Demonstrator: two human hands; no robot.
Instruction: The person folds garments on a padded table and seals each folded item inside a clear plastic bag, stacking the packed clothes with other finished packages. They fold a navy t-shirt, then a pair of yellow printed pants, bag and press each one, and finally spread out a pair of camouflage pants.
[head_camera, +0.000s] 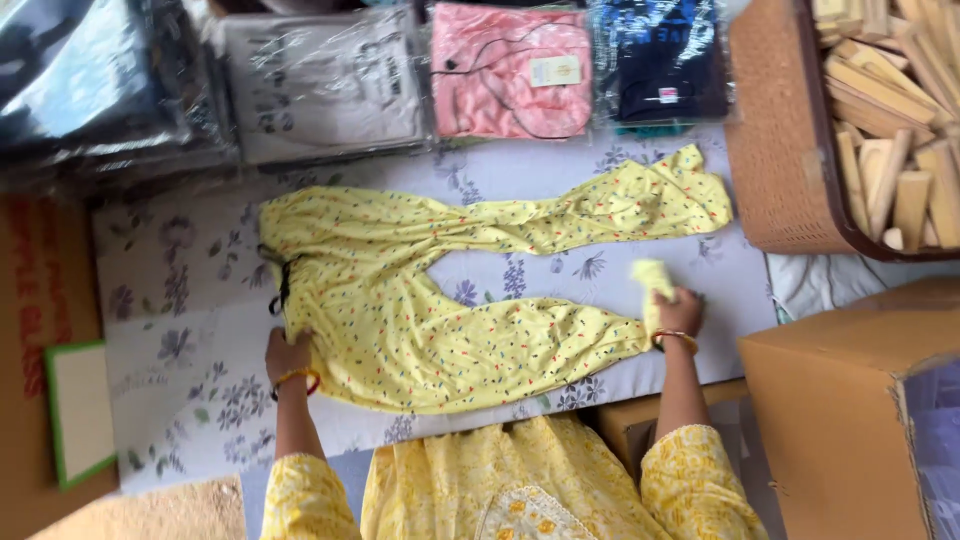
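Head view: two hands, left hand (288, 355) and right hand (679, 312), hold one yellow trousers (450, 300).

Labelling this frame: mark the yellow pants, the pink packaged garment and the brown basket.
yellow pants (400, 310), head view, on the seat area below the waistband.
pink packaged garment (510, 75), head view, on the middle of the folded pink cloth.
brown basket (775, 130), head view, on its woven outer wall.
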